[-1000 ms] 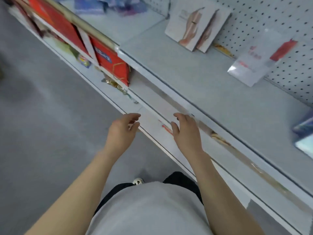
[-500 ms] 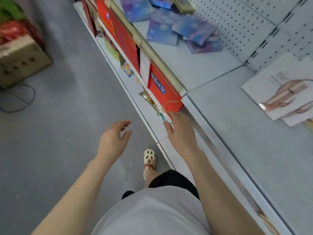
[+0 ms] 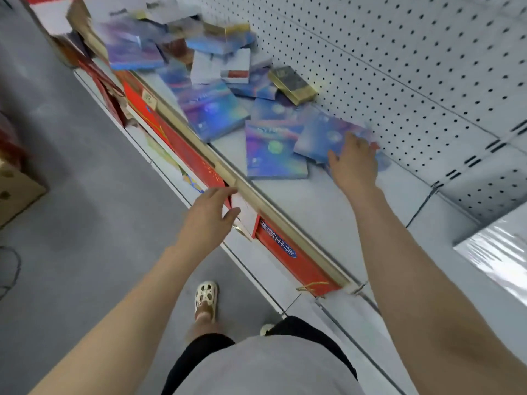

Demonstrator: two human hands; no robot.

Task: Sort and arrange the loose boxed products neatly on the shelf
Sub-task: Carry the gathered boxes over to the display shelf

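Right hand (image 3: 353, 163) has moved from shelf edge onto blue box (image 3: 328, 135)

A grey floor (image 3: 71, 195) fills the 9 o'clock side. White pegboard (image 3: 399, 67) backs the shelving at 2 o'clock. A cardboard box (image 3: 17, 192) sits at 9 o'clock.

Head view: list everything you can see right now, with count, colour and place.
iridescent boxes: about ten, blue-purple, heaped loose on upper shelf
gold box: one, tilted by the pegboard
white box: one, red stripe, in the heap
shelf: one, light grey
pegboard: white, behind shelf
red boxes: several, lower shelf
cardboard carton: one, brown, floor left
right hand: on the nearest iridescent box
left hand: open, by shelf edge
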